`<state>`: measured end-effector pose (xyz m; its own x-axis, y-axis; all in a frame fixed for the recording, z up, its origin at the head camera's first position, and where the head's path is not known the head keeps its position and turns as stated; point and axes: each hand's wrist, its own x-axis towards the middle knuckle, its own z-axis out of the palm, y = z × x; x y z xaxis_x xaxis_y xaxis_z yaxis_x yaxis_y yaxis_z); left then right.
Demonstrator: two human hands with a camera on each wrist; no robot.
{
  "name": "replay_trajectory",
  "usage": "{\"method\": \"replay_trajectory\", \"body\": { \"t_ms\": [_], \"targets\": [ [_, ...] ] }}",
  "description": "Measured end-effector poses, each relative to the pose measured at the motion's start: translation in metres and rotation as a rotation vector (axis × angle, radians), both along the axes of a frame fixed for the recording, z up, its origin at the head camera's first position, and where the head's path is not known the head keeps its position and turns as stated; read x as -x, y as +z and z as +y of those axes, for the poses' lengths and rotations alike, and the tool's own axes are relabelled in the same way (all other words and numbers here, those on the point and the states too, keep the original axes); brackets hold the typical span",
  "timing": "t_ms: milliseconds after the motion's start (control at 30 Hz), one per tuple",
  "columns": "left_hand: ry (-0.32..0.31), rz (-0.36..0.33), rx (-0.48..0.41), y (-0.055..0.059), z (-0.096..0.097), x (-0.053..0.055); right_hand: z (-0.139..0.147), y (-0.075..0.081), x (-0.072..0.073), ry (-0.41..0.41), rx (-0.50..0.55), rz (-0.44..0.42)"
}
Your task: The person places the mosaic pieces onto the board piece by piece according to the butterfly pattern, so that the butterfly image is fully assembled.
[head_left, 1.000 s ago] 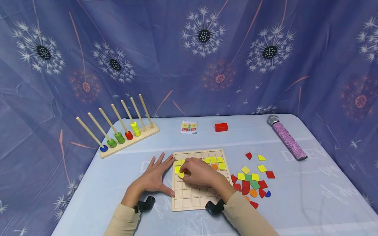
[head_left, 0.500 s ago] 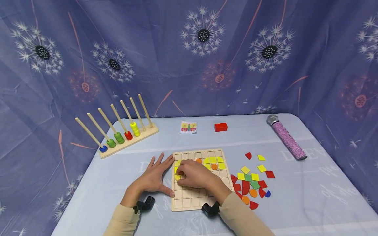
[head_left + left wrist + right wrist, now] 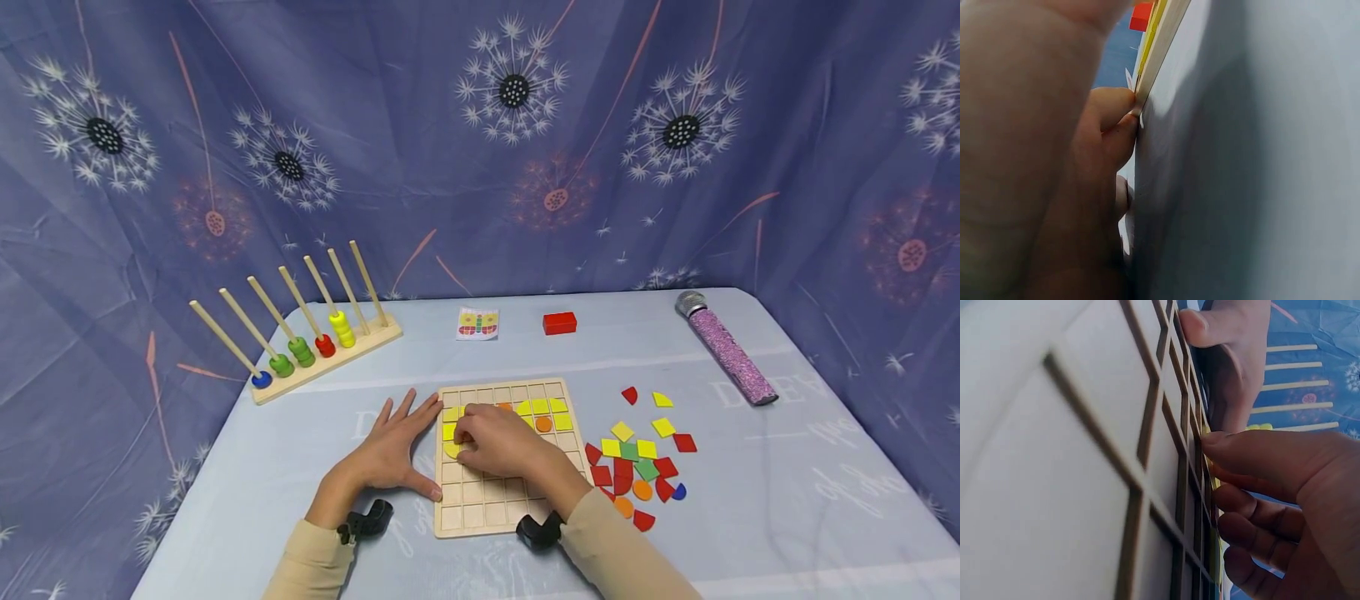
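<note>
A wooden grid board (image 3: pixel 474 518) lies flat in front of me, with yellow and orange pieces in its upper rows. My left hand (image 3: pixel 392 452) is spread along the board's left edge; its index fingertip touches the upper corner and its thumb the lower side. Over the board, my right hand (image 3: pixel 504 443) has its fingers bent, thumb and index at a yellow rounded piece (image 3: pixel 451 451) in the third row's left cell. The right wrist view shows the thumb (image 3: pixel 1225 445) against yellow, close on the grid. Part of that piece and the pieces behind it are hidden by my hand.
Loose red, yellow, green, orange and blue pieces (image 3: pixel 623 469) lie right of the board. Behind it are a butterfly pattern card (image 3: pixel 477 324) and a red block (image 3: pixel 559 323). A peg abacus (image 3: pixel 330 363) stands back left, a glittery microphone (image 3: pixel 731 352) lies back right.
My right hand has brought the yellow piece left and down into the third row's left cell, then shifted slightly right. The left hand stays in place.
</note>
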<state>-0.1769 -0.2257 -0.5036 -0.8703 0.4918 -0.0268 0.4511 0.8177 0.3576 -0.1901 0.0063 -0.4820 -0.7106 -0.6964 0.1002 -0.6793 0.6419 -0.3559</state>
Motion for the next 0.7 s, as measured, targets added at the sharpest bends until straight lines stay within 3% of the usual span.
{"method": "replay_trajectory", "body": {
  "t_ms": [300, 533, 700],
  "targets": [
    [0.005, 0.005, -0.005, -0.001, 0.000, 0.000, 0.027, 0.010, -0.001, -0.008, 0.065, -0.095],
    [0.012, 0.013, -0.007, -0.002, 0.001, 0.000, 0.062, 0.015, 0.002, 0.007, 0.161, -0.163],
    [-0.001, 0.020, -0.020, -0.002, 0.000, 0.000, 0.091, 0.016, 0.002, -0.030, 0.192, -0.181]
  ]
}}
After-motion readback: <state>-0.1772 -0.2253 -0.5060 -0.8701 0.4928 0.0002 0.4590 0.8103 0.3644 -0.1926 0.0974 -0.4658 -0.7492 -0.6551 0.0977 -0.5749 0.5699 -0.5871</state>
